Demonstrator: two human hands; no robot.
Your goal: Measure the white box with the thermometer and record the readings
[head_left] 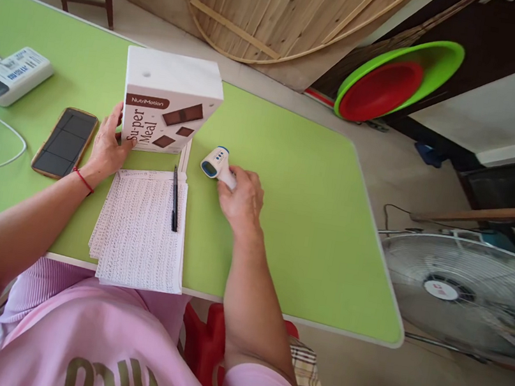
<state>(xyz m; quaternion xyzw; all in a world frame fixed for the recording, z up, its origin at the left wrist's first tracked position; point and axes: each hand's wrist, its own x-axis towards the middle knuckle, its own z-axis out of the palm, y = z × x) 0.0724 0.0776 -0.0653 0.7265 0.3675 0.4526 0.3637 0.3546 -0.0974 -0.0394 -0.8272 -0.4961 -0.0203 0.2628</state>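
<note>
A white cardboard box [171,103] printed "NutriMotion Su-per Meal" stands upright on the green table. My left hand [110,148] grips its lower left edge, thumb across the front and fingers along the side. In my right hand [245,196] is the handle of a white and blue infrared thermometer [217,162], its small dark screen facing up and left. Between my forearms lies a stack of handwritten paper [142,234]. A black pen [175,200] rests on the sheets, at their right side.
Left of my left hand lies a smartphone [64,143] in a brown-edged case. A white power bank [16,74] with a cable is farther left. The green table [320,228] ends at a pale rim. A large fan [441,289] stands beyond its right edge.
</note>
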